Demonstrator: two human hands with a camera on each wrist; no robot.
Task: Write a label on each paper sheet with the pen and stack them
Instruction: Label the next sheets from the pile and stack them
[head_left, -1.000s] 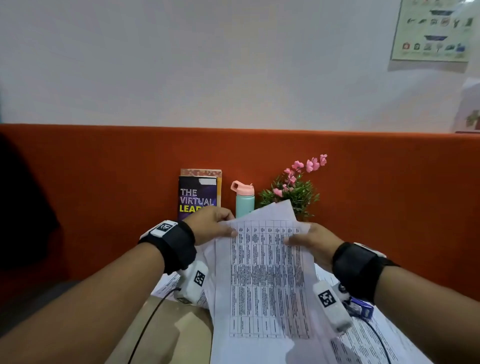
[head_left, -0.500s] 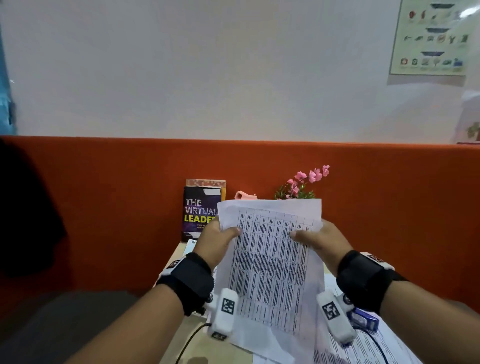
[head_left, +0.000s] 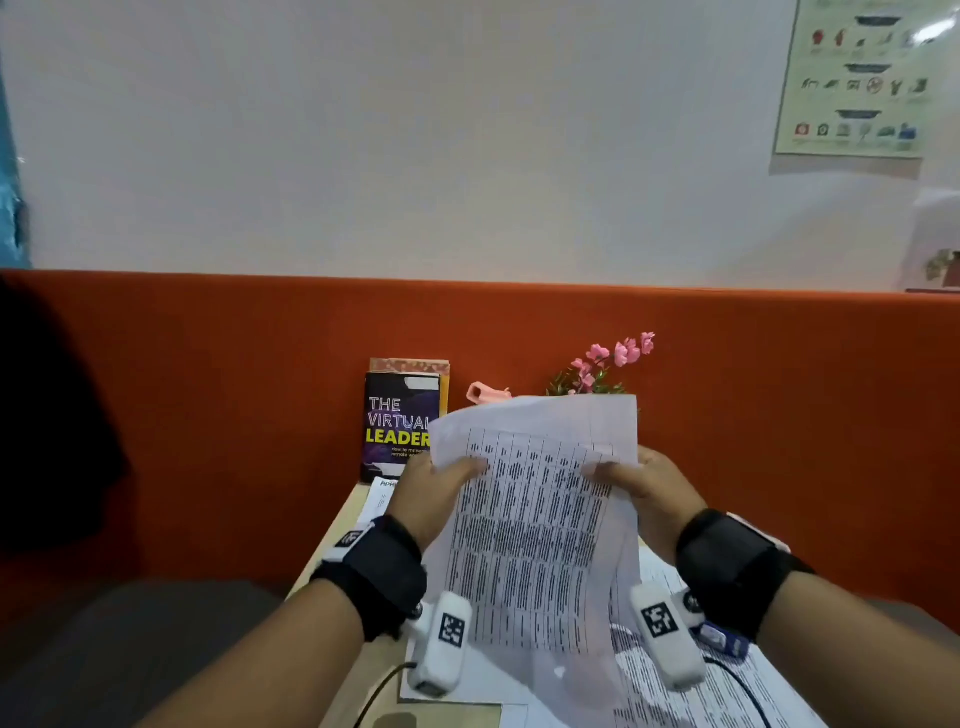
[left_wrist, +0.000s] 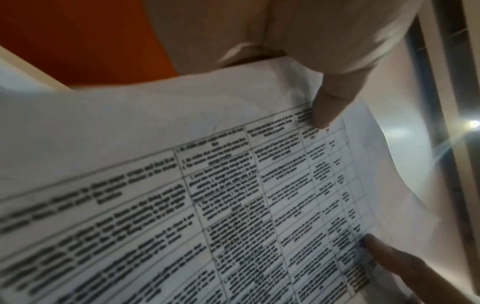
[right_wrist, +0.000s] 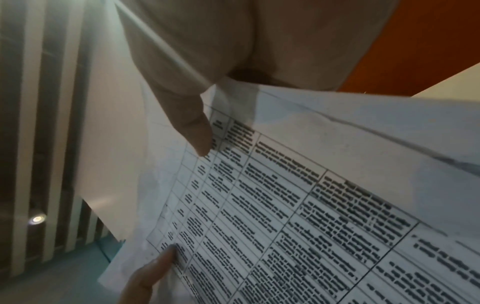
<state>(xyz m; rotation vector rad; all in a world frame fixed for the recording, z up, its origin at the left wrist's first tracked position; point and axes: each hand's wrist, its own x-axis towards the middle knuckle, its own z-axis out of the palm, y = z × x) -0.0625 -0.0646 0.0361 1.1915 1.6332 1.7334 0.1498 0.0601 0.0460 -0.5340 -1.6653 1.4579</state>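
I hold up a bundle of printed paper sheets (head_left: 535, 525) with a table of text, nearly upright above the desk. My left hand (head_left: 441, 480) pinches its left edge, thumb on the front. My right hand (head_left: 631, 480) pinches the right edge the same way. In the left wrist view my thumb (left_wrist: 330, 107) presses the sheets (left_wrist: 182, 185), and the other hand's thumb shows at the lower right. The right wrist view shows the sheets (right_wrist: 311, 195) under my thumb (right_wrist: 192, 127). More printed sheets (head_left: 727, 691) lie flat on the desk below. No pen is in view.
A purple book (head_left: 400, 426) leans against the orange partition (head_left: 208, 415) at the back, with a pink-capped bottle (head_left: 485, 392) and a pink-flowered plant (head_left: 608, 364) beside it. A small blue object (head_left: 727, 642) lies under my right wrist. The wooden desk (head_left: 343, 525) ends at the left.
Both hands have squared the fanned sheets into one bundle and lifted it more upright; it now hides most of the bottle and plant. The head view has tilted slightly.
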